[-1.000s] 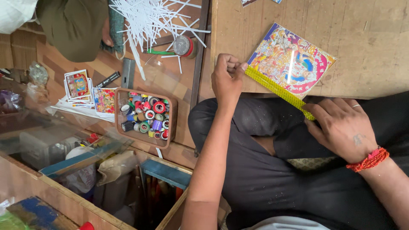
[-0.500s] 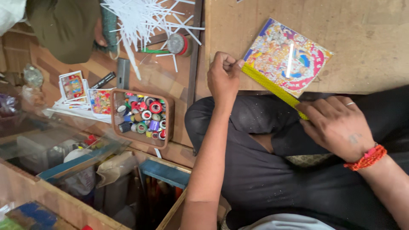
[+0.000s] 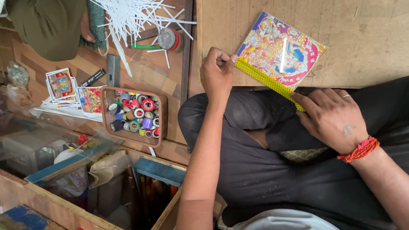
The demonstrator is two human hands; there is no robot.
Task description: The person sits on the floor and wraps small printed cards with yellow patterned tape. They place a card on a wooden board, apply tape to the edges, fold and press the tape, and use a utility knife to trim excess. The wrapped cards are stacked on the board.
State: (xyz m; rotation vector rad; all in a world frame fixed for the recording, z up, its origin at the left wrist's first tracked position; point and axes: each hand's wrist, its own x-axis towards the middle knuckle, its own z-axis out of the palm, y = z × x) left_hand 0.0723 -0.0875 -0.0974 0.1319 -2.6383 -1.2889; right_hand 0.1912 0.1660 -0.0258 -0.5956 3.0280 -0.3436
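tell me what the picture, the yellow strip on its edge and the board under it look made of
Picture: probably laminated or glossy printed card; a bright glare streak crosses it. Strip: looks like patterned adhesive tape, thin, lying flat along the edge. Board: bare unfinished wood, with visible grain and plank seams.

Left fingertips (image 3: 221, 57) (curled under), tape end hidden

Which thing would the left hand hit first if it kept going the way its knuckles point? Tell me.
The left hand, pinching the yellow tape on the colourful picture's edge, points up the frame. Ahead lies only bare wooden board to the picture's edge; the way looks free, though depth is unclear.
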